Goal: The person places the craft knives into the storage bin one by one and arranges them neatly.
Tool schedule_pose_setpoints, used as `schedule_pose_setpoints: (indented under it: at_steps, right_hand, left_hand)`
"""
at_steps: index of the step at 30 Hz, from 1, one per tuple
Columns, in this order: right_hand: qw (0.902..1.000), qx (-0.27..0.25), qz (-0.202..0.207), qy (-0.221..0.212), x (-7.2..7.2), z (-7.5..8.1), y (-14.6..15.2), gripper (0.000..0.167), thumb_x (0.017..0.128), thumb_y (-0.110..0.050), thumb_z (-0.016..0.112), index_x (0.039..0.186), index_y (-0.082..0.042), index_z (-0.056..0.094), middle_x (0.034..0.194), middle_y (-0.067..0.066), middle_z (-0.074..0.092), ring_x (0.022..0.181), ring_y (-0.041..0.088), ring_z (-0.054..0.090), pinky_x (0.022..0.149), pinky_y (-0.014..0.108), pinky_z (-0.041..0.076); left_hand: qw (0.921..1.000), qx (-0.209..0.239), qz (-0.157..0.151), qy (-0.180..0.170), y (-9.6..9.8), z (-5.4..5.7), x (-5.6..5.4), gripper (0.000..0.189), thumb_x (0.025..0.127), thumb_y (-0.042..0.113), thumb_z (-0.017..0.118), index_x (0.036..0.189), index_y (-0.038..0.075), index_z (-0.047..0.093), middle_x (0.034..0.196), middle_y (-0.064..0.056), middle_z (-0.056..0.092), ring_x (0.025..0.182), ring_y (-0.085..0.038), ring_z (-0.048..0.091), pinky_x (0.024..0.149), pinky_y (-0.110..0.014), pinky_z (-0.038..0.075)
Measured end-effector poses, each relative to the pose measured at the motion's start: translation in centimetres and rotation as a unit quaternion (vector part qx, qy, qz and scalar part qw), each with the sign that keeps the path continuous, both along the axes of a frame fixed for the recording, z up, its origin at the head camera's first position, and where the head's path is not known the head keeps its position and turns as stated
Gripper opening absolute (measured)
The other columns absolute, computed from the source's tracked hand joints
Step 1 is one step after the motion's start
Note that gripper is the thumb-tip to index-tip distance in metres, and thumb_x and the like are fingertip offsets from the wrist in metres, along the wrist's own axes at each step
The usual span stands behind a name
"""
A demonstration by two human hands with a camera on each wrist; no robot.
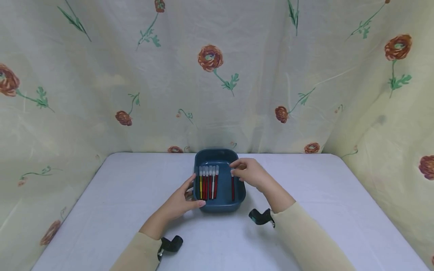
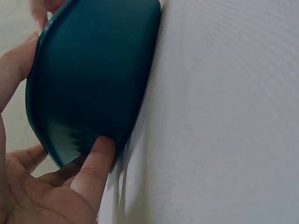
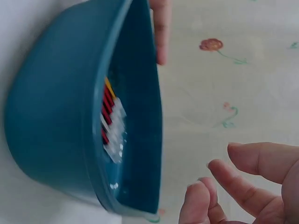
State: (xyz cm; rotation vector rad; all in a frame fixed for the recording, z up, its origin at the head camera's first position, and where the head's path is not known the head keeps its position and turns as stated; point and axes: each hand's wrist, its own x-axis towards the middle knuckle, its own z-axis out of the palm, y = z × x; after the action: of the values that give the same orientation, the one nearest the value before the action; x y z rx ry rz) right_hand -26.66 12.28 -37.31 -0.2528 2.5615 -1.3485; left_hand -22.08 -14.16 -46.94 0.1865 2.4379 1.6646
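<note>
A deep blue plastic bin (image 1: 223,190) stands on the white table. Several slim pen-like sticks (image 1: 209,182) with clear caps lie side by side at its left; most are dark red, one is yellow and one white. Apart from them, one dark red stick (image 1: 233,189) lies at the bin's right. The left hand (image 1: 184,199) holds the bin's near left corner, thumb and fingers against its wall and rim. Over the right rim is the right hand (image 1: 249,173), near the lone stick's cap. Nothing shows between its slightly parted fingertips (image 3: 217,168) in the right wrist view.
The white-covered table (image 1: 112,199) extends on both sides of the bin. Behind it hangs a floral curtain (image 1: 251,113), which also closes in the left and right sides. A black wrist camera (image 1: 260,217) sits at the right cuff, another camera (image 1: 172,244) at the left.
</note>
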Motion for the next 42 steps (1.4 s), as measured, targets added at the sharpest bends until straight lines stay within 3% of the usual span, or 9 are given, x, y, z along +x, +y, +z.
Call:
schedule_pose_setpoints:
  at_steps: [10,17,23,28,33,39,42]
  right_hand:
    - [0.9998,0.012,-0.016,0.0,0.5,0.5,2.6,0.034,0.099,-0.018,0.062,0.13,-0.004,0.063,0.116,0.016,0.064,0.102,0.029,0.065,0.091,0.044,0.056]
    - [0.9981,0.046,-0.042,-0.006,0.5,0.1,4.6,0.033,0.1,-0.025,0.063,0.129,-0.012,0.063,0.124,0.016,0.062,0.101,0.034,0.064,0.068,0.036,0.055]
    - [0.9983,0.037,-0.04,0.021,0.1,-1.3,6.1,0.032,0.1,-0.021,0.062,0.128,-0.005,0.063,0.121,0.019,0.064,0.101,0.031,0.061,0.084,0.041,0.055]
    - [0.9972,0.037,-0.065,0.008,-0.8,-3.0,7.3,0.032,0.101,-0.022,0.061,0.128,-0.005,0.063,0.123,0.019,0.062,0.105,0.033,0.058,0.085,0.041,0.052]
    - [0.996,0.027,-0.084,-0.008,-1.5,-4.6,8.4,0.032,0.101,-0.017,0.059,0.129,-0.003,0.062,0.125,0.02,0.059,0.103,0.032,0.057,0.081,0.039,0.051]
    - [0.9952,0.027,-0.088,0.031,-1.7,-6.0,9.7,0.027,0.099,-0.01,0.059,0.122,0.003,0.065,0.118,0.024,0.062,0.095,0.028,0.059,0.072,0.032,0.05]
    - [0.9946,0.035,-0.093,0.029,-2.0,-6.7,10.2,0.025,0.099,-0.009,0.059,0.12,0.003,0.066,0.114,0.023,0.064,0.092,0.027,0.058,0.069,0.03,0.049]
  left_hand:
    - [1.0,0.002,0.003,-0.001,0.1,0.1,0.3,0.104,0.081,0.028,0.086,0.161,0.025,0.02,0.16,-0.021,0.03,0.141,-0.043,0.038,0.108,-0.053,0.042]
    - [1.0,0.002,0.004,0.0,0.1,0.2,0.4,0.104,0.081,0.03,0.086,0.161,0.026,0.021,0.16,-0.021,0.03,0.141,-0.043,0.038,0.108,-0.053,0.042]
    - [1.0,0.001,0.008,-0.002,0.0,0.2,0.3,0.103,0.081,0.03,0.086,0.161,0.026,0.021,0.159,-0.02,0.031,0.141,-0.043,0.038,0.107,-0.052,0.042]
    - [1.0,0.002,0.006,0.0,0.0,0.2,0.2,0.104,0.081,0.029,0.086,0.161,0.026,0.02,0.159,-0.021,0.031,0.141,-0.043,0.038,0.107,-0.052,0.042]
    - [1.0,0.006,0.003,-0.002,0.0,0.1,0.2,0.104,0.081,0.028,0.086,0.161,0.025,0.02,0.16,-0.021,0.03,0.141,-0.044,0.037,0.108,-0.052,0.042]
    - [1.0,0.008,0.004,-0.003,0.0,0.1,0.2,0.103,0.081,0.029,0.086,0.161,0.026,0.021,0.16,-0.02,0.03,0.142,-0.043,0.037,0.108,-0.053,0.041]
    - [1.0,0.006,0.004,-0.003,0.1,0.1,0.1,0.103,0.081,0.029,0.086,0.161,0.027,0.021,0.159,-0.021,0.031,0.141,-0.044,0.037,0.108,-0.053,0.042]
